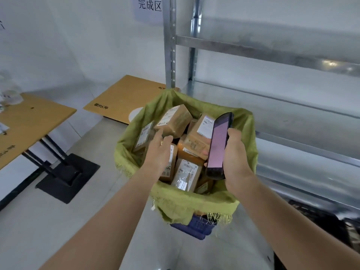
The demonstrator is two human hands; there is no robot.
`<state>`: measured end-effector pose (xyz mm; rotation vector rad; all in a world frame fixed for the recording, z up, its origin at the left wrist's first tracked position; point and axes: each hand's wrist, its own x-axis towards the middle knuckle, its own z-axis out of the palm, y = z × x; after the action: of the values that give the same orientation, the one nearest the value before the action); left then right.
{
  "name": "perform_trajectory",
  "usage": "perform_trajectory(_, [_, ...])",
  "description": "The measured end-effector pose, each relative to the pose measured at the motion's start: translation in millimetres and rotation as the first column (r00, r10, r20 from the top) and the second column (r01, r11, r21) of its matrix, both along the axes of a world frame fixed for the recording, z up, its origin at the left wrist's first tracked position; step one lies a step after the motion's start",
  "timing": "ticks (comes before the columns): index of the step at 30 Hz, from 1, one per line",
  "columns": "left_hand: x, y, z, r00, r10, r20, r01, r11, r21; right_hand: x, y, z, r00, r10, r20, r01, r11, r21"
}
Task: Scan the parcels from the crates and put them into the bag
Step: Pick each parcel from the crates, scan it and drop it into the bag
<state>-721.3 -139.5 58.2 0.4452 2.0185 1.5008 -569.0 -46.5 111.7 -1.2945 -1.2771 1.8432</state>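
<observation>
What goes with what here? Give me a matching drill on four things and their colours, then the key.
Things:
1. bag
2. scanner screen
3. crate under the bag
4. parcels

Colours:
A. blue
B. brown
C. green
D. pink

Pairs: 1-C, 2-D, 3-A, 4-B
</observation>
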Motion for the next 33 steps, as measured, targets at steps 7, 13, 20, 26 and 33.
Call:
perform_trajectory(7, [74,30,55,0.985,-0.157,-0.075,0.163,0.984,0.066,69,4,6,0.994,-0.102,-0.045,0.105,0.992,0.075])
perform_trajectory(13, [173,65,72,0.954,-0.28,-0.105,0.289,0.953,0.086,174,16,6,0.982,-0.161,-0.103,0.168,0.984,0.061])
perform_trajectory(20, [332,111,67,0.898,-0.43,-0.1,0.437,0.896,0.072,339,35,-5,0.943,-0.324,-0.074,0.328,0.944,0.041])
perform_trajectory(26, [464,153,42,0.83,-0.548,-0.107,0.555,0.831,0.046,475,44,-22,0.896,-0.443,-0.009,0.443,0.896,-0.013])
perform_trajectory(33, [581,203,18,0.681,-0.724,-0.112,0.727,0.686,-0.02,586,71,-39,0.793,-0.608,0.035,0.609,0.791,-0.059])
